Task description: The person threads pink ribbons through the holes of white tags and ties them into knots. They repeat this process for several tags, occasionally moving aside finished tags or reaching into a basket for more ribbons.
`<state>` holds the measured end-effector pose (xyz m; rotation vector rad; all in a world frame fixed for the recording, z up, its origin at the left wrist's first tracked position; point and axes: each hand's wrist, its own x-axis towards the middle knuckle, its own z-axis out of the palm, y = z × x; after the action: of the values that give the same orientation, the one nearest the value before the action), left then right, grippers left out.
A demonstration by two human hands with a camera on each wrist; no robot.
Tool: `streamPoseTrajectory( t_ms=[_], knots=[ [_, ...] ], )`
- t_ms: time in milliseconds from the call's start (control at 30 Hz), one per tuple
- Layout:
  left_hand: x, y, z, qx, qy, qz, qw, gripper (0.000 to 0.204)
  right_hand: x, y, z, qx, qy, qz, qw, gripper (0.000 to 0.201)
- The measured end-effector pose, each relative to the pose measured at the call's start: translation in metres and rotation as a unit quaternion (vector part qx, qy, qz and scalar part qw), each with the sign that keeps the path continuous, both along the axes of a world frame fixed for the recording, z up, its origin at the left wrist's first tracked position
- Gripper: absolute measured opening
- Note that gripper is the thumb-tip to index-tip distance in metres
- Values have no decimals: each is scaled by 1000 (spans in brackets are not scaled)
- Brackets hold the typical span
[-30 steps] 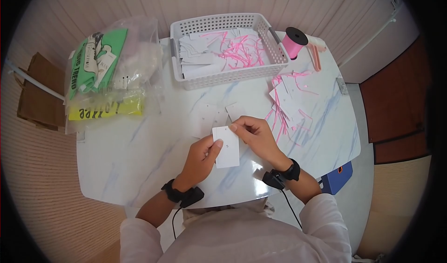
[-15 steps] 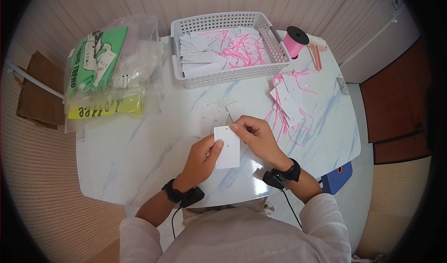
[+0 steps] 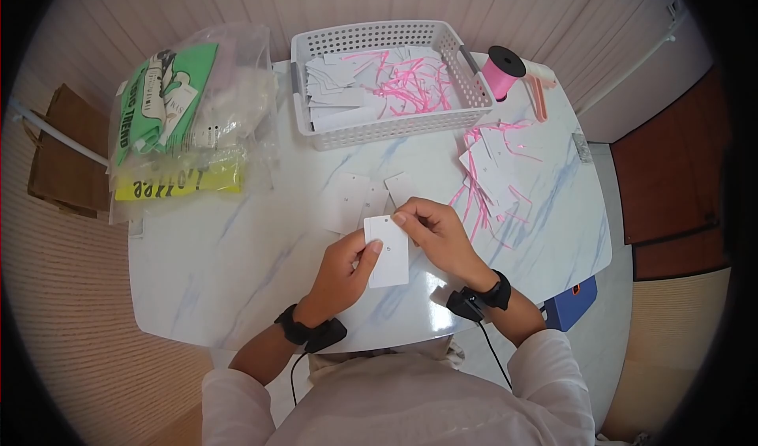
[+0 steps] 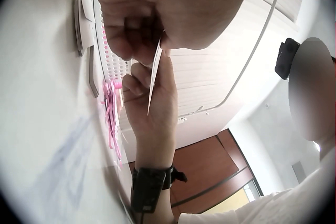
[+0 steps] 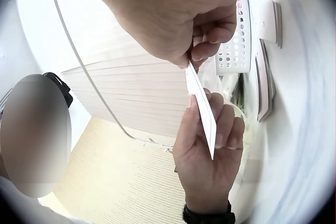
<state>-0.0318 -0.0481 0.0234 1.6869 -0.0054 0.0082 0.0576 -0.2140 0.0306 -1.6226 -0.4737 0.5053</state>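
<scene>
A white card point(image 3: 388, 256) with a small hole near its top edge is held upright between both hands over the table. The left hand point(image 3: 335, 276) grips its left side, thumb on the face and fingers behind. At the top right corner the right hand point(image 3: 442, 237) pinches the card between thumb and index finger. In the right wrist view the card point(image 5: 203, 109) appears edge-on, the left hand point(image 5: 210, 158) around its lower part. Just beyond the hands lie small stacks of similar cards point(image 3: 346, 197).
A white basket point(image 3: 395, 134) at the back holds cards and pink ribbons. To its right stands a pink ribbon spool point(image 3: 497, 79); in front of that lie cards with pink ribbons point(image 3: 491, 170). Plastic-bagged garments point(image 3: 170, 122) are at the left.
The card and both hands have shifted very slightly within the head view; the grip on the card looks the same.
</scene>
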Motion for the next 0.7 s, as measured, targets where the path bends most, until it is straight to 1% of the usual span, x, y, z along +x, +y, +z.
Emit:
streamPoseTrajectory(
  t_ms=[233, 567, 700],
  knots=[
    [0, -1, 0, -1, -1, -3, 1000, 19, 1, -1, -3, -11, -10, -2, 1000, 16],
    [1, -2, -5, 19, -35, 13, 999, 17, 1, -1, -6, -4, -13, -15, 1000, 15],
    [1, -2, -7, 29, -49, 17, 998, 16, 1, -3, 6, -17, -36, 6, 999, 12]
  ],
)
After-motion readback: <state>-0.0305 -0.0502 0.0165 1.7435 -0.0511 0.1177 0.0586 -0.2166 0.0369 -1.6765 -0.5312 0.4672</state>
